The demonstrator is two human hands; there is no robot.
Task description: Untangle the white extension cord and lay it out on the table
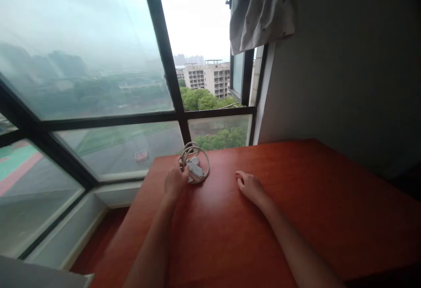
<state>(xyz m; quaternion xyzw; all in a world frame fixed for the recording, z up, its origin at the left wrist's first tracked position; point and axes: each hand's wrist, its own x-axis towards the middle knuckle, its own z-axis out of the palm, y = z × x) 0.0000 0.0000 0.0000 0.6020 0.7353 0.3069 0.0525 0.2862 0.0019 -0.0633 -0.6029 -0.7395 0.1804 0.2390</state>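
Observation:
A white cable (208,165) lies in loose loops near the far left part of the reddish-brown table, with a pale blocky piece (196,171) inside the coil that looks like a plug or socket block. My left hand (176,180) grips the left side of this coil, fingers wrapped behind the loops and partly hidden. To the right of the coil, apart from it, my right hand (250,186) rests over the table with its fingers loosely bent and nothing in them. A small gap shows between its thumb and fingers.
The wooden table (315,200) reaches toward the grey wall (335,73) on the right. Dark-framed windows (98,117) stand beyond its far and left edges. A pale curtain (261,11) hangs at the upper right of the window. Floor shows below the table's left edge.

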